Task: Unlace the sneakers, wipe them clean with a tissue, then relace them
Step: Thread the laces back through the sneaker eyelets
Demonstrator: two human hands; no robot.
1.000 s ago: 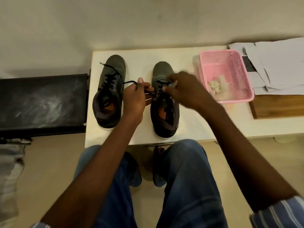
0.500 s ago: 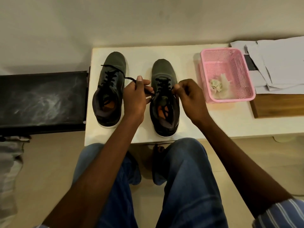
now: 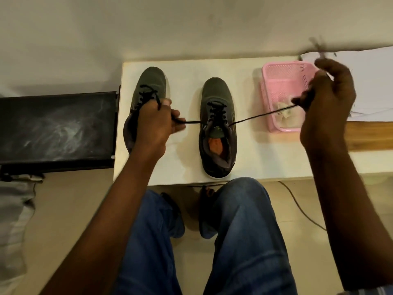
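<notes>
Left hand [image 3: 156, 122]: left of center, gripped one lace [image 3: 192, 122] end.
Right hand [image 3: 327, 99]: upper right, pinched the other end, pulled taut.
Sneakers: right shoe [image 3: 218, 128] center, left shoe [image 3: 148, 90] behind the left hand, on table [image 3: 255, 154].
Basket [image 3: 280, 81]: pink, upper right, held tissue [image 3: 284, 110].

Your left hand [image 3: 156, 122] covers the heel half of the left sneaker [image 3: 148, 90], so its opening is hidden from you. Your right hand [image 3: 327, 101] is smeared by motion blur, the lace end [image 3: 319, 46] above it is only a faint streak, and the hand hides the near right corner of the pink basket [image 3: 282, 81]. The papers [image 3: 372, 81] and the surface [image 3: 265, 156] run off the right edge.
</notes>
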